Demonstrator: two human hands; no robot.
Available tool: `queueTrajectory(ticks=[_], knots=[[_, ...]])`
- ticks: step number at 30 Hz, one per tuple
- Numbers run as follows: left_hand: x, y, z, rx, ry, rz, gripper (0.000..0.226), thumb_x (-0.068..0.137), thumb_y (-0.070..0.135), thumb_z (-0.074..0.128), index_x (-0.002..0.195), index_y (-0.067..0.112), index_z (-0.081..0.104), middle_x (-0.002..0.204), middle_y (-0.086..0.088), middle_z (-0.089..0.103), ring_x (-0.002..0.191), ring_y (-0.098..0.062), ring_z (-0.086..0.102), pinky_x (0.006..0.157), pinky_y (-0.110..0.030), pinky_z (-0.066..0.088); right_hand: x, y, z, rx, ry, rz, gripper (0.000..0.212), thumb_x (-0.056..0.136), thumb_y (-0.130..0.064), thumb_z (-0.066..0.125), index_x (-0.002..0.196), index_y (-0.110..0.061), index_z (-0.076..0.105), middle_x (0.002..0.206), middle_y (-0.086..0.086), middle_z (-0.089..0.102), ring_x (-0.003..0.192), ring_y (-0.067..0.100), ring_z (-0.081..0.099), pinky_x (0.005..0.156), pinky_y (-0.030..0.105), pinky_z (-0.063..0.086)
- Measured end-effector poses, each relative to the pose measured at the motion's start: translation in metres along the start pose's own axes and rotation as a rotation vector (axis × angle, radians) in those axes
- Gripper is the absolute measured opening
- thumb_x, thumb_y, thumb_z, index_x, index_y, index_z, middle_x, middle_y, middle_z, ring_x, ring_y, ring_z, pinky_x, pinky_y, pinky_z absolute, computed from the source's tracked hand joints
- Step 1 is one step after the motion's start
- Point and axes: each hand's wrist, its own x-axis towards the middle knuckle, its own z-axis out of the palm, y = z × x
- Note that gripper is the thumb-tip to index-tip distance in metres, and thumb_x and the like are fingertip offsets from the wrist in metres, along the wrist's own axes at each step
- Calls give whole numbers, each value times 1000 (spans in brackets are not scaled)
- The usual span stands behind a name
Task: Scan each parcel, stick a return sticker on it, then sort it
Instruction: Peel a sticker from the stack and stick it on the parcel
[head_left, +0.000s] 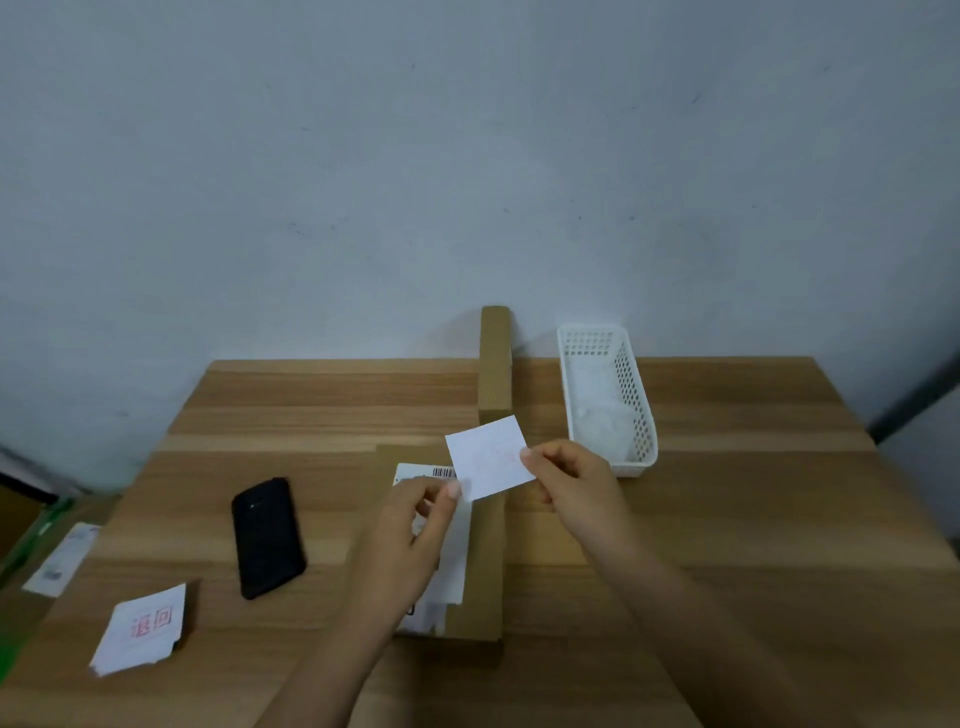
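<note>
A flat brown cardboard parcel (483, 587) lies mid-table with a white shipping label (457, 561) and barcode on top. Above it I hold a white return sticker (491, 457), faint red print showing through. My left hand (415, 525) pinches its lower left corner; my right hand (571, 478) pinches its right edge. A stack of return stickers (143, 629) with red characters lies at the table's front left. A black phone (267, 538) lies face down left of the parcel.
A white perforated plastic basket (636, 405) with white crumpled paper inside stands at the back right. An upright cardboard piece (496, 358) stands behind the parcel. Left of the table, a lower box holds a labelled parcel (62, 558). A wall rises behind.
</note>
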Motion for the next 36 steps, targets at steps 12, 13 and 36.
queueTrajectory(ticks=[12,13,36], knots=[[-39,-40,-27,2,-167,93,29,100,32,46,71,24,46,72,9,51,71,-4,49,56,-17,36,-76,46,58,-385,206,-103,18,92,-36,61,85,-20,65,77,-7,65,71,6,60,58,14,46],[-44,-44,-25,55,-180,110,29,100,32,46,72,25,46,73,10,50,71,-4,49,56,-19,36,-81,53,60,-436,215,-90,18,93,-38,60,84,-22,65,76,-8,63,70,6,60,57,13,45],[-58,-72,-7,540,-236,301,18,97,35,48,92,22,59,95,6,56,93,-16,50,77,-30,35,-84,106,66,-842,159,-233,23,95,-29,56,76,-25,45,77,-9,48,69,6,44,62,16,29]])
